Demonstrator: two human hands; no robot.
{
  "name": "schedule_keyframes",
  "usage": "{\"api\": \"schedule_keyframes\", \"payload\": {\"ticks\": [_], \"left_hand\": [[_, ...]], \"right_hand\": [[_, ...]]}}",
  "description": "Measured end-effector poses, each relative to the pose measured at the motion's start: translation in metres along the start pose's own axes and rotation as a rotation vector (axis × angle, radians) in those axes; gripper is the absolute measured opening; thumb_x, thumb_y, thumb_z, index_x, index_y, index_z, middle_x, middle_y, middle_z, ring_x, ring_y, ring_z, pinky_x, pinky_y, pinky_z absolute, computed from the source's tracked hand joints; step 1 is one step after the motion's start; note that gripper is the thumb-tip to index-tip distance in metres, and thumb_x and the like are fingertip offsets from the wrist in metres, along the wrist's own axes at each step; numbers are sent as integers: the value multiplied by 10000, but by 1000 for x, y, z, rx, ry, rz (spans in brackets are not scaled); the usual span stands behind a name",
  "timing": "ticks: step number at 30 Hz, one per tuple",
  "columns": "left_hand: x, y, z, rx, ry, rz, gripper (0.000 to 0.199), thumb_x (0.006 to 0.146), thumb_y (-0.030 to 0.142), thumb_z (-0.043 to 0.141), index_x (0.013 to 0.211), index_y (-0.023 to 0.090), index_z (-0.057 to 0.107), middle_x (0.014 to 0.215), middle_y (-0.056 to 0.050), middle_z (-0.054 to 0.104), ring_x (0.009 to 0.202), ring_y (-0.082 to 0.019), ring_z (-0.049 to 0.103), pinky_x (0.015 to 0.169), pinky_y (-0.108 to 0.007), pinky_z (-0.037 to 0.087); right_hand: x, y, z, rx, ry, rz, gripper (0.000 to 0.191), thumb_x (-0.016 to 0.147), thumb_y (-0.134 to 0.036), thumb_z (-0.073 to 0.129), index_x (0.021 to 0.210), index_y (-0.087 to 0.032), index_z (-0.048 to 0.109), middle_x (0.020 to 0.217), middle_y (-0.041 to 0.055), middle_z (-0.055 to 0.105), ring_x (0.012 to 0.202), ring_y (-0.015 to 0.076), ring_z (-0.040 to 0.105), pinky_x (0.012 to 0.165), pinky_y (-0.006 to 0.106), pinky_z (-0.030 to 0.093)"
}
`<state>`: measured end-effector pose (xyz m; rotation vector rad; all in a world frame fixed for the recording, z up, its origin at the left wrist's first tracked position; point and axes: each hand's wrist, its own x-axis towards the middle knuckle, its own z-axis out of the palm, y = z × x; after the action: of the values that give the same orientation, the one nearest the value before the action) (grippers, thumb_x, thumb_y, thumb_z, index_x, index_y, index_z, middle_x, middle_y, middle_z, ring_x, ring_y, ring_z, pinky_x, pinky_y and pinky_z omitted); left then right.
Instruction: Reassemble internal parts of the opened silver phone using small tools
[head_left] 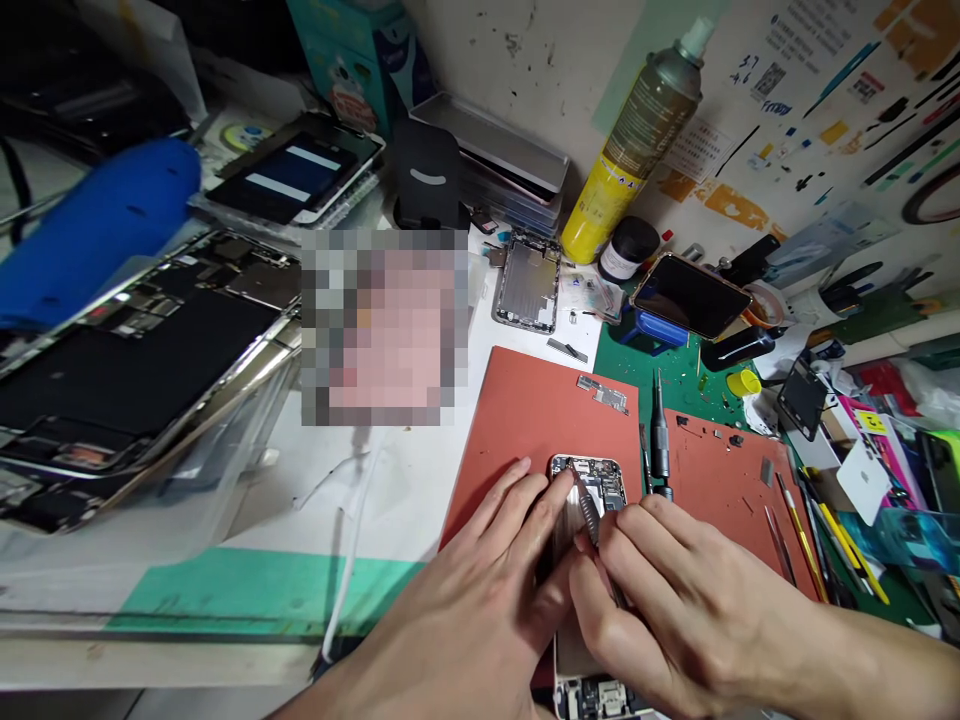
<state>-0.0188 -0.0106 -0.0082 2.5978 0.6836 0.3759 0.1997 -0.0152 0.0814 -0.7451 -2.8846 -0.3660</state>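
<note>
The opened phone, a long silver metal frame with exposed circuitry (576, 662), lies on a reddish-brown rectangular mat (525, 400) under both hands, its long axis running away from the person. The governing relation: a slim grey metal tool with a ridged grip (587, 506) crosses that axis obliquely, its tip at the phone's far end – toward the left corner. The right hand (667, 590) covers the phone's right side, fingers clenched on the tool's shaft. The left hand (480, 580) lies over the phone's left side with fingers extended (the thumb is partly screened by the right hand), the index fingertip at the phone's left edge – nearer the tool tip than any right-hand finger. Beyond the phone's far end lies a small silvery perforated metal plate (604, 393).
</note>
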Motion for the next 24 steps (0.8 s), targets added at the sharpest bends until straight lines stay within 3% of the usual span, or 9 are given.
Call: {"api": "schedule_keyframes", "payload": {"ticks": [2,6,10,13,21,24], "left_hand": [[1,0,0,-12,-25,-13,1022,787,565,842,1650,189,444,1771,-224,282,1644,-475,225,1315,-615,323],[2,-2,-2,-44,-67,-27,956,806,599,823,1612,192,509,1787,-201,255,1642,-475,231,1325,-609,308],[2,-1,-3,-30,-54,-26,978,802,561,842,1631,188,481,1774,-212,284,1631,-478,263,1317,-603,325],[2,0,-3,-27,-50,-21,947,794,530,850,1611,195,508,1776,-218,274,1627,-488,266,1315,-609,321],[5,0,-6,-58,-120,-29,833,804,487,834,1545,199,583,1790,-193,249,1642,-478,227,1327,-615,286],[5,0,-6,-74,-125,-36,874,818,484,821,1593,204,527,1789,-191,255,1640,-480,236,1321,-615,298]], "right_hand": [[0,1,1,7,13,13,216,1013,-124,485,1047,-120,698,884,141,762,786,265,672,702,418,499],[-2,2,2,30,33,38,196,985,-106,511,971,-137,703,663,52,650,593,211,539,561,378,404],[-4,2,3,30,47,37,186,998,-126,524,1020,-123,709,793,116,722,731,246,631,649,401,483],[-6,2,3,31,49,42,183,1000,-125,526,1014,-116,708,761,106,712,696,238,613,623,390,459],[-12,2,3,26,45,50,230,1026,-126,480,1039,-121,710,855,131,778,834,272,710,754,410,559],[-13,4,2,49,42,65,244,1031,-140,468,1047,-127,712,855,127,770,822,268,705,742,403,555]]}}
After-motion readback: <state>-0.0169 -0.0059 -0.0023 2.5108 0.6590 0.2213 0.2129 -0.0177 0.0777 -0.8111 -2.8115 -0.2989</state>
